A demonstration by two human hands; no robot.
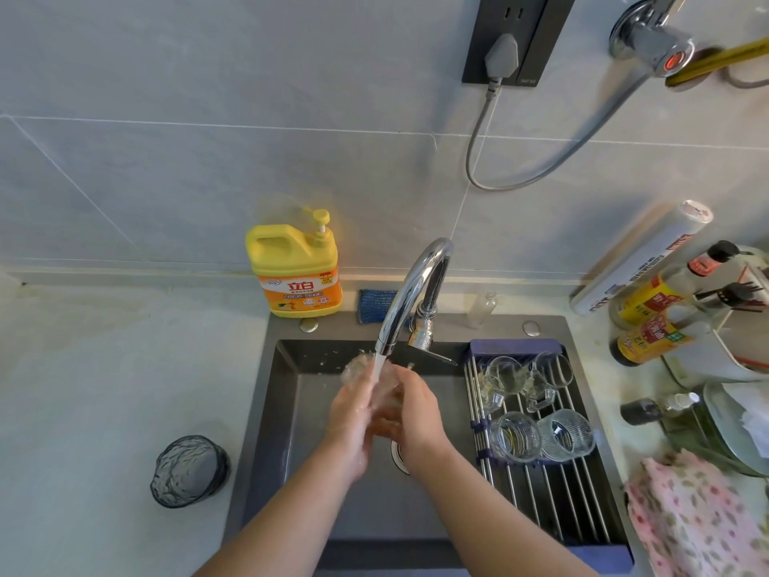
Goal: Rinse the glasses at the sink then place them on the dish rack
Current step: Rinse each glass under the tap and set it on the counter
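under the faucet [416, 285] | left hand [351, 412], right hand [418, 408] grasp clear glass [357, 367] | four glasses [514, 437] on dish rack [553, 505] beside

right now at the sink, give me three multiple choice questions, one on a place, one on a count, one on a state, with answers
1. Where does the dark glass stand?
A) on the counter, left of the sink
B) in the sink
C) beside the sauce bottles

2. How many glasses lie on the dish rack?
A) two
B) four
C) six

3. What is the tap doing?
A) off
B) running onto a clear glass held in both hands
C) running with nothing held under it

Answers:
1 A, it stands on the counter, apart from the sink.
2 B, two handled ones at the back and two tumblers nearer.
3 B, a stream falls onto the glass held by the left hand and right hand.
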